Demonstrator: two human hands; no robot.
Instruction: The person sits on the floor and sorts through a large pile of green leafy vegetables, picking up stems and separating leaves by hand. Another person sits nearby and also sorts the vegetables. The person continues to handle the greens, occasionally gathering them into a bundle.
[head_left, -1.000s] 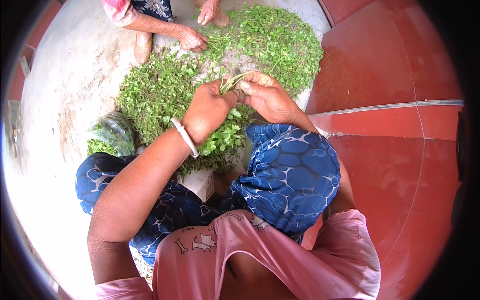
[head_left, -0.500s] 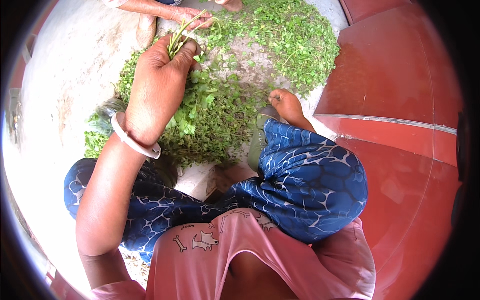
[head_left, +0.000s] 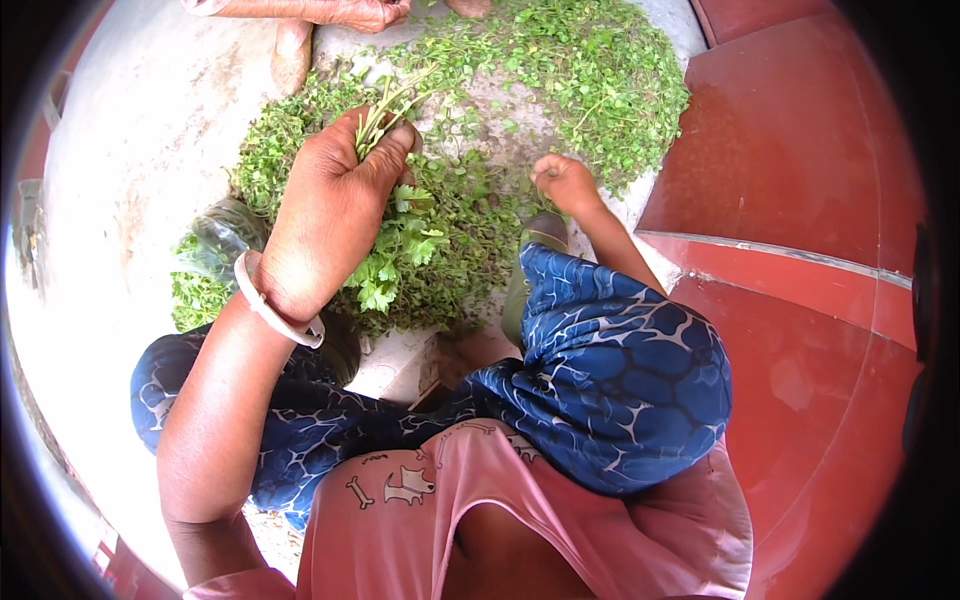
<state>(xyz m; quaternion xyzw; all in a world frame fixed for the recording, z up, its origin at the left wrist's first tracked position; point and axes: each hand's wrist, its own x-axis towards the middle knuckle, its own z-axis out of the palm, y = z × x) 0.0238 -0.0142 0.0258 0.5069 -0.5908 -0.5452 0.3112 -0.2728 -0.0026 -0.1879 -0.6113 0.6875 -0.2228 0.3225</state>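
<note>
My left hand (head_left: 345,200) is closed around a small bunch of leafy green herb stems (head_left: 378,125). Pale stalks stick out above the thumb, and broad toothed leaves hang below the fist. Under that hand spreads a heap of loose greens (head_left: 450,240) on the ground between my feet. At the right edge of the heap, my right hand (head_left: 568,185) hovers beside my raised knee with its fingers curled together. Whatever those fingers may hold is too small to make out.
Across the heap, another person's hand (head_left: 375,14) and bare foot (head_left: 291,58) show at the top. More greens (head_left: 600,80) lie at the far right. A clear plastic bag (head_left: 225,235) sits left of the heap. Red panels (head_left: 780,180) border the right side.
My left hand has shifted slightly right with the bunch. My right hand has risen a little, farther from me. The other person's hand has drawn back from the greens toward the top edge.
</note>
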